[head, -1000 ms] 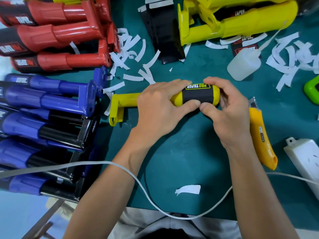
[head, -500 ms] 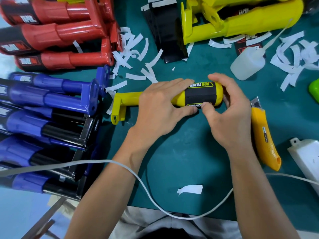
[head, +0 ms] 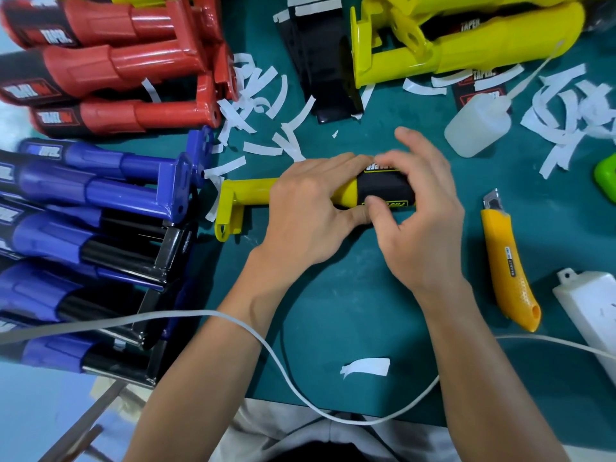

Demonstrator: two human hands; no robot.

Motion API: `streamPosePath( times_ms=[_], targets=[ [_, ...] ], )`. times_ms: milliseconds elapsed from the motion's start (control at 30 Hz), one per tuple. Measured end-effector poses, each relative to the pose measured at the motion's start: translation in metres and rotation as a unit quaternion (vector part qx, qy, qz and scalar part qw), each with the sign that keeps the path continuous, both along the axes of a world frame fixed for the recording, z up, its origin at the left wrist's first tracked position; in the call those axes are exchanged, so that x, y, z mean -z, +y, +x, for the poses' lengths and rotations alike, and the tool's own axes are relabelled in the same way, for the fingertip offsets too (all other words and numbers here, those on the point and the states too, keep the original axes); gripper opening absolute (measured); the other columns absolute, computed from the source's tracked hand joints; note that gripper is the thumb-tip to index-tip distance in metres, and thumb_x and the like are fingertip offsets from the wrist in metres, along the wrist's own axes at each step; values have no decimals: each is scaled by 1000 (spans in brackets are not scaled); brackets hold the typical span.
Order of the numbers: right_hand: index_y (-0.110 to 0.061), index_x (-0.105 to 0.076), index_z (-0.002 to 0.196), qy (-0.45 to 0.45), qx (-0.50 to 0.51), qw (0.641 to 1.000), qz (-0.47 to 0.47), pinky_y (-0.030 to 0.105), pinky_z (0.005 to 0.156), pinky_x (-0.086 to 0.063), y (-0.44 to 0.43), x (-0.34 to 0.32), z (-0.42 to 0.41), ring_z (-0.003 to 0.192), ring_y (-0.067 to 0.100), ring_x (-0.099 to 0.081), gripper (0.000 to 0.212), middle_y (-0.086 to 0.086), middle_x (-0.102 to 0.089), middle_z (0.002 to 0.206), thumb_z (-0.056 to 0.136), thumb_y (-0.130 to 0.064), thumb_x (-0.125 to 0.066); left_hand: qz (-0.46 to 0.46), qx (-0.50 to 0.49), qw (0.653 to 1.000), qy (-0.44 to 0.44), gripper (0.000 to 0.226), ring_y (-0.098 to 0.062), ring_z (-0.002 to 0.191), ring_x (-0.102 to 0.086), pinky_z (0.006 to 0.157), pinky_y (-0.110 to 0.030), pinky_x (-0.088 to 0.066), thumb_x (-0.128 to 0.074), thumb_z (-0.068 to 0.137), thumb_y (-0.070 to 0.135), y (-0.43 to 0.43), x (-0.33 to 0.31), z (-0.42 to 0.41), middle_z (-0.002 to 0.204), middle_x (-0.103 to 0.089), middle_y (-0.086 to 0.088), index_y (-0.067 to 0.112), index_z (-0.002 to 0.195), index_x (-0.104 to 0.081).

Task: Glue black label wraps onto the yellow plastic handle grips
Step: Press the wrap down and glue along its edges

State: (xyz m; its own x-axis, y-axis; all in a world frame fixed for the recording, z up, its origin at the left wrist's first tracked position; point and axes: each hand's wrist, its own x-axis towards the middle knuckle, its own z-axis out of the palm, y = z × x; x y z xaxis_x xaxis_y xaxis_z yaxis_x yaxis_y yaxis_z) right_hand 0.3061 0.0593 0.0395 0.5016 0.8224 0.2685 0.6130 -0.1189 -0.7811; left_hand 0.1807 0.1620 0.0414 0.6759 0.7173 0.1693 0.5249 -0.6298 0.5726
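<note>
At the centre of the frame a yellow handle grip (head: 253,195) lies crosswise on the green cutting mat (head: 350,311), its bracket end pointing to the left. A black label wrap (head: 383,186) with yellow lettering sits round its right end.

The left hand (head: 306,215) is wrapped over the middle of the grip, fingers curled across the top and thumb tucked underneath. The right hand (head: 423,221) closes on the wrapped end: its thumb presses the lower edge of the label and its curled fingers bear on the upper edge, beside the left fingertips.

To the right of the hands, a yellow utility knife (head: 510,265) lies on the mat with its blade end pointing up the frame. Further right is a white power strip (head: 593,305). A clear glue bottle (head: 476,125) with a long nozzle lies at upper right, near a heap of white backing strips (head: 566,121).

More yellow handles (head: 466,48) lie along the top right, with a stack of black label sheets (head: 323,61) just left of them. Red handles (head: 126,71) fill the upper left and blue handles (head: 83,195) the left side. A white cable (head: 283,361) loops across the lower frame over the left forearm.
</note>
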Motion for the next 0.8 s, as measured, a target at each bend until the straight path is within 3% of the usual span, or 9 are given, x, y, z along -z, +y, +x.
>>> streamPosePath(
  times_ms=[100,200,300,533,800],
  targets=[
    [-23,-44,152,125,38,990,-44,15,109,-38,-1,1,5,137,2,-46,75,-10,-50,152,83,-15,-73,-8,-7,1000,5,58,-20,114,-67,97,-27,-41,-83,79,53,0,1,1,128,-73,5,23,128,-74],
    [-32,-56,138,169,23,984,-49,29,106,-48,-8,3,15,129,9,-55,60,-14,-58,138,83,-13,-70,-5,4,1000,1,59,-20,113,-67,97,-29,-42,-79,80,56,-1,2,2,127,-73,4,22,127,-73],
    [-31,-62,128,190,-16,981,-37,41,113,-46,-11,7,24,134,16,-54,52,-5,-60,139,83,-8,-71,-5,20,1000,1,56,-21,112,-67,97,-32,-43,-76,84,54,-1,2,2,127,-73,5,20,128,-72],
    [-29,-64,124,217,-42,975,-11,31,107,-47,-11,13,30,128,18,-57,50,-4,-61,130,81,-5,-73,-30,12,999,11,48,-19,112,-65,97,-28,-39,-73,89,49,-2,-3,2,128,-73,7,22,129,-72],
    [-25,-64,124,223,-50,974,-2,40,109,-48,-11,15,31,128,20,-57,48,-1,-61,130,81,-5,-74,-62,-3,998,20,47,-14,111,-61,92,-23,-34,-71,88,50,-1,-8,4,128,-72,11,28,129,-72]
  ],
)
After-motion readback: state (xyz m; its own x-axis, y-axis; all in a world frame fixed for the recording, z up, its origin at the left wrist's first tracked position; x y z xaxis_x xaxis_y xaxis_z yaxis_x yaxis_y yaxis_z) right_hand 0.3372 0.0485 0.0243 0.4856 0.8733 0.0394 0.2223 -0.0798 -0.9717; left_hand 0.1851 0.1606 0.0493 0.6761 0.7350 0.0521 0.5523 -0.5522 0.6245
